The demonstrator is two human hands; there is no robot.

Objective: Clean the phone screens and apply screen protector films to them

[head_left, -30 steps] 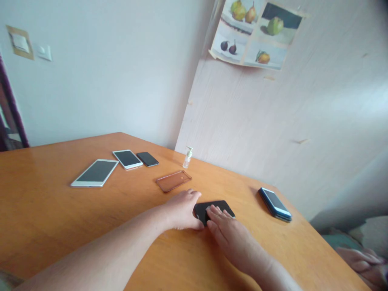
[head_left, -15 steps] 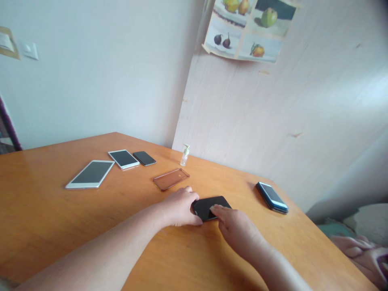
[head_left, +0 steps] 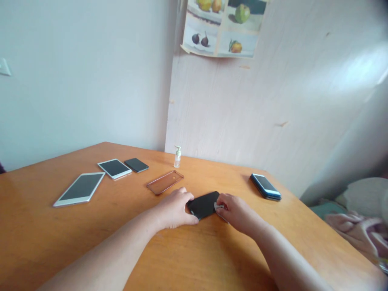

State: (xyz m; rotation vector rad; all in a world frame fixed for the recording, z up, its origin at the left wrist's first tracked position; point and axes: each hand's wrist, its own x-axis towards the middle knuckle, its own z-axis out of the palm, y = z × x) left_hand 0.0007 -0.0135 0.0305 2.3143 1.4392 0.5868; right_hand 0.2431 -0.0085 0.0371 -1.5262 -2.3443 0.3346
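Observation:
A black smartphone [head_left: 202, 205] lies flat on the wooden table, its dark screen facing up. My left hand [head_left: 173, 209] grips its left end, thumb on the near edge and fingers on the far one. At the phone's right end, my right hand [head_left: 239, 213] has its fingers curled around a small white wipe [head_left: 218, 207], which touches the phone. Most of the wipe is hidden by my fingers. Just beyond my left hand rests a clear brownish phone case [head_left: 165, 183].
A small pump bottle [head_left: 177, 157] stands behind the case. To the left lie a white tablet [head_left: 81, 188], a smaller white device [head_left: 115, 168] and a dark phone [head_left: 136, 165]. Stacked phones [head_left: 266, 186] sit near the table's right edge. Crumpled fabric [head_left: 357, 232] is beyond it.
My right hand has slid from the middle of the screen to the phone's right end, its fingers now curled. The white wipe has come into sight. My left hand keeps its hold; the view has shifted.

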